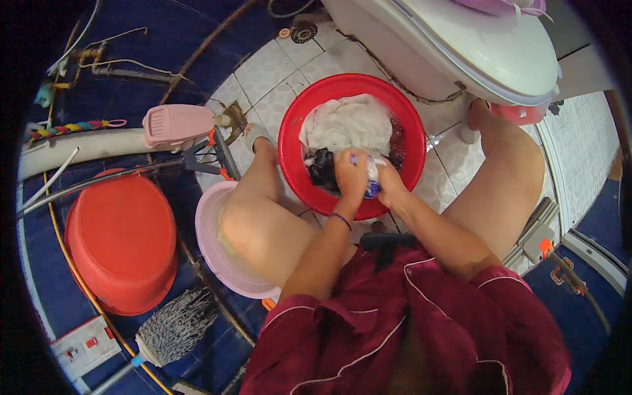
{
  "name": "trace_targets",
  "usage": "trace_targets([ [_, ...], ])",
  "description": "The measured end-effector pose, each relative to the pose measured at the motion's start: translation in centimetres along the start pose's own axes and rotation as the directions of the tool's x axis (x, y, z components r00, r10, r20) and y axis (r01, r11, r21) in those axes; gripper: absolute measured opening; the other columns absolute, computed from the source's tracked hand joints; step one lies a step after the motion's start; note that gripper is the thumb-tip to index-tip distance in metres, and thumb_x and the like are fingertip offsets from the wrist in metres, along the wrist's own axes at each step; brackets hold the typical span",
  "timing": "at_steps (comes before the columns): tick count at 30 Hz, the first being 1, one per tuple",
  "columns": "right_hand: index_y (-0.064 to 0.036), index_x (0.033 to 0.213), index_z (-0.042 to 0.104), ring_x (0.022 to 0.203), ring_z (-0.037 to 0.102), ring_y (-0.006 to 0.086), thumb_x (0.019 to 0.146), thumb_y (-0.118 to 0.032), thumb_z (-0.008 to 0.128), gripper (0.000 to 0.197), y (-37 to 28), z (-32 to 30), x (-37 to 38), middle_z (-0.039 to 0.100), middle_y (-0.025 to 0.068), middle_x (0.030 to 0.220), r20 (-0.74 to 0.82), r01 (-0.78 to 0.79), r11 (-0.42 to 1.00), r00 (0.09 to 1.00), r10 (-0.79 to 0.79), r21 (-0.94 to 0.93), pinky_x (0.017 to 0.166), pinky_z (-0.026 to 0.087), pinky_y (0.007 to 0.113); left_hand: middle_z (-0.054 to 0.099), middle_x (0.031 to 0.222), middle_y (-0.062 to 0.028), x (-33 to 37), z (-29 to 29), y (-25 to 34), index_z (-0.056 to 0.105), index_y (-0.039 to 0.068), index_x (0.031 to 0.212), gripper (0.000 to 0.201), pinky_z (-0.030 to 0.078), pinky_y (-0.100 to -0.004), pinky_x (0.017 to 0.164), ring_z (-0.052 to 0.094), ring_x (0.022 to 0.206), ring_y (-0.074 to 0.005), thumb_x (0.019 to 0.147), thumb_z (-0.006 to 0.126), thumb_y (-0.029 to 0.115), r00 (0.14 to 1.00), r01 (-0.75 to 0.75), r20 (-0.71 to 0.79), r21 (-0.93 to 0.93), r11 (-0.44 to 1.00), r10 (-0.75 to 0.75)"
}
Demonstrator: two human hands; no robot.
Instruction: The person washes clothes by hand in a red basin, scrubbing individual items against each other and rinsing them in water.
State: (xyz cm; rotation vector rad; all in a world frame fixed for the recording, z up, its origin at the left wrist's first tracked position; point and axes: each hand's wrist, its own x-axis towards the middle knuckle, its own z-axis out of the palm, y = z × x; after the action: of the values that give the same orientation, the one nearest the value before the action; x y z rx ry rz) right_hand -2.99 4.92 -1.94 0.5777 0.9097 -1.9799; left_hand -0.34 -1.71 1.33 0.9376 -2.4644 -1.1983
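Between my legs a round red basin (289, 135) stands on the tiled floor with wet laundry in it. A bunched white cloth (345, 125) fills its far part, and a black cloth (321, 172) lies at the near left. My left hand (351, 174) and my right hand (393, 185) are closed side by side over the basin's near half. They grip a small bunched fabric piece (373, 181), white with blue and purple patches, between them. Its exact kind cannot be made out. Water shows at the basin's right inside edge.
A white toilet (484, 49) stands at the far right. A pink tub (212, 214) is beside my left leg. Farther left are an upturned red tub (122, 243), a grey mop head (178, 326) and a pink brush-like thing (178, 125) on a pipe. A floor drain (304, 32) lies beyond the basin.
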Motion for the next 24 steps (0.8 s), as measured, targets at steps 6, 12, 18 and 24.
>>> trace_targets([
  [6, -0.0091, 0.076, 0.050, 0.063, 0.050, 0.0150, 0.071, -0.011, 0.042, 0.010, -3.8, -2.0, -0.6, 0.051, 0.0029, 0.070, -0.082, 0.172, 0.932, 0.975, -0.208, -0.320, 0.055, 0.042, 0.029, 0.048, 0.073, -0.0146, -2.8, 2.3, 1.3, 0.050, 0.000, 0.070, 0.020, 0.037, -0.0340, 0.065, 0.047, 0.071, -0.0286, 0.070, 0.051, 0.020, 0.963, -0.219, 0.112, -0.198, 0.955, 0.244],
  [12, -0.0057, 0.080, 0.051, 0.060, 0.048, 0.0162, 0.069, -0.007, 0.044, 0.013, 0.0, -0.8, -0.8, 0.051, 0.0051, 0.074, -0.174, 0.172, 0.907, 0.951, -0.255, -0.385, 0.054, 0.041, 0.030, 0.050, 0.071, -0.0162, 0.4, 1.5, -1.7, 0.049, 0.000, 0.066, 0.022, 0.038, -0.0365, 0.062, 0.048, 0.067, -0.0296, 0.075, 0.043, 0.020, 0.992, 0.119, -0.030, -0.007, 0.993, -0.119],
  [18, -0.0061, 0.078, 0.049, 0.060, 0.049, 0.0152, 0.071, -0.010, 0.042, 0.011, -0.3, -9.8, 7.6, 0.052, 0.0061, 0.070, 0.151, 0.289, 0.898, 0.956, -0.252, -0.331, 0.055, 0.043, 0.032, 0.047, 0.081, -0.0200, -3.7, 3.2, 2.2, 0.050, -0.002, 0.074, 0.024, 0.037, -0.0362, 0.071, 0.046, 0.080, -0.0329, 0.075, 0.044, 0.021, 0.948, -0.282, 0.123, -0.096, 0.955, 0.292],
  [24, -0.0072, 0.073, 0.048, 0.056, 0.043, 0.0110, 0.068, -0.004, 0.037, 0.013, -1.3, 0.6, -1.0, 0.046, 0.0012, 0.064, 0.036, 0.238, 0.829, 0.966, -0.255, -0.506, 0.050, 0.035, 0.022, 0.051, 0.081, -0.0171, 0.4, 3.0, -5.6, 0.052, -0.001, 0.082, 0.029, 0.038, -0.0348, 0.068, 0.049, 0.076, -0.0302, 0.077, 0.042, 0.026, 0.921, 0.377, 0.155, -0.125, 0.918, -0.357],
])
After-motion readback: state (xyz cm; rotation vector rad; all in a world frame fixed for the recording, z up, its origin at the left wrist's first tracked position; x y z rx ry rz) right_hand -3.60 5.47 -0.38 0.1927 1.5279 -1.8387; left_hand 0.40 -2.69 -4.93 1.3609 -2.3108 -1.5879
